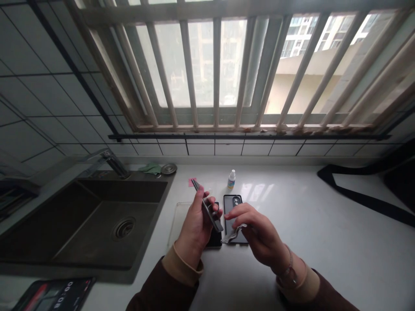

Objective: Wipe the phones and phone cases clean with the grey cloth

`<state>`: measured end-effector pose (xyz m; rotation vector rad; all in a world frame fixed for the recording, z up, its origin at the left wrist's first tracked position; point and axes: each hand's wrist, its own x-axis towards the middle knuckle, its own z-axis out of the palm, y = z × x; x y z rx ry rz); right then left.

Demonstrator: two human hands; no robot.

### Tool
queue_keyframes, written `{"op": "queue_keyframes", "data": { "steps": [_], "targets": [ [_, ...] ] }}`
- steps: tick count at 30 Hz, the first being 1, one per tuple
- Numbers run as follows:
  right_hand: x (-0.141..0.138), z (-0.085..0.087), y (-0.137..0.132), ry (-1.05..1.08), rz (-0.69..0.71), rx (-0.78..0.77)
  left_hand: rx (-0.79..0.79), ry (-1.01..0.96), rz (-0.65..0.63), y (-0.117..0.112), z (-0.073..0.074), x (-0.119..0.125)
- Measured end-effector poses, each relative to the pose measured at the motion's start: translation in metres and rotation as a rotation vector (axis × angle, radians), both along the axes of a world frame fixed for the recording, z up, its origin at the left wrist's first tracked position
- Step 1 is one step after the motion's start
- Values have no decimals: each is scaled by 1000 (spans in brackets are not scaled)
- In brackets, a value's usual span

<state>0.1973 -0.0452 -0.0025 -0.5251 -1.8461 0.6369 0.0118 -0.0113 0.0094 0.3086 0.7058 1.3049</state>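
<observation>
My left hand (198, 220) is closed around a dark smartphone (210, 212), which it holds tilted on edge above the counter. Pinched in the fingers of my right hand (256, 231) is a small grey cloth (234, 234), hanging just right of that phone. Beneath my right hand lies a black-rimmed phone case (228, 201) with a camera cutout, partly covered by the fingers. Another dark phone-like slab (214, 240) lies flat under my left hand, mostly hidden. A clear, pale-edged case (177, 220) rests to the left of it.
A small white bottle (231, 179) stands behind the case, near a pink paper square (191, 182). To the left are a sink (106, 224), a faucet (116, 165), a green cloth (150, 168) and a metal strainer (169, 169). A black strap (356, 194) lies right; a dark display (55, 294) sits front left.
</observation>
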Motion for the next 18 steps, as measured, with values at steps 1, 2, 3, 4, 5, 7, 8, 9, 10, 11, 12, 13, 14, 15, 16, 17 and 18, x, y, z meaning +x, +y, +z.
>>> {"op": "queue_keyframes", "data": {
  "steps": [1,2,3,4,5,7,8,9,10,11,12,13,14,15,16,17,18],
  "targets": [
    [-2,0,0,-39,11,-12,27,46,18,0,-2,1],
    [-4,0,0,-76,16,-30,46,90,37,-1,-4,2],
    [-6,-1,-1,-112,16,-54,58,125,52,-1,-6,3],
    [-7,-3,-1,-141,8,-79,63,148,61,-1,-7,4],
    [-8,-6,0,-160,-12,-102,65,158,66,0,-7,5],
    [-8,-11,2,-156,-88,-136,58,140,75,1,-6,7],
    [-8,-13,3,-137,-133,-155,44,117,76,2,-6,8],
    [-8,-15,4,-111,-173,-181,25,87,69,3,-4,9],
    [-7,-16,5,-82,-203,-217,4,55,53,3,-3,10],
    [-7,-17,6,-54,-216,-260,-13,25,36,3,-1,11],
    [-7,-16,6,-26,-217,-306,-20,-1,18,3,1,12],
    [-8,-16,5,0,-208,-351,-19,-26,3,2,3,13],
    [-9,-14,4,20,-193,-392,-14,-55,-11,0,6,13],
    [-9,-13,3,34,-175,-428,-9,-91,-28,-2,8,14],
    [-10,-11,2,40,-156,-459,-9,-129,-47,-3,11,14],
    [-11,-10,1,40,-142,-484,-16,-166,-70,-5,13,14],
    [-11,-9,1,41,-141,-500,-28,-194,-89,-7,14,14]
  ]
}}
